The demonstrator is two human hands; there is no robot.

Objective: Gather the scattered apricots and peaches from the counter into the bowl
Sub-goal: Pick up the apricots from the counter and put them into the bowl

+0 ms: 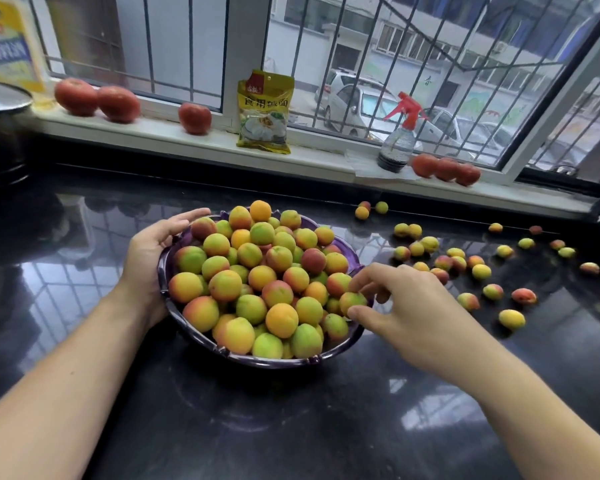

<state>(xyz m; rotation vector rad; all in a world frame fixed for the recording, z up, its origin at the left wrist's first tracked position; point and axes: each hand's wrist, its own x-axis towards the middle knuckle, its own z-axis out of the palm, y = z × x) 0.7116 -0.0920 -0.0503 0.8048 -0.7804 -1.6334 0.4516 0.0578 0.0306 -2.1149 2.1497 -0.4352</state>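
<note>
Both forearms enter from the bottom edge, cut off by the frame. The right hand (406,299) reaches over the right rim of the bowl (278,362), pinching one fruit (352,302) between thumb and curled fingers at the edge of the heap; the fingertips partly hide it. The left hand (153,251) cups the bowl's left rim, fingers relaxed and lying along the edge, palm side hidden. The purple bowl is piled above its rim, so its inside is concealed. It rests on the glossy black counter (291,427). To the right lie the scattered fruit (478,271), loosely spread toward the frame edge, where one is cut off. Farther back, on the sill (194,140), stand tomatoes (97,100), a yellow packet (264,112) and a spray bottle (399,140). At far left a dark pot (0,133) is cropped.
</note>
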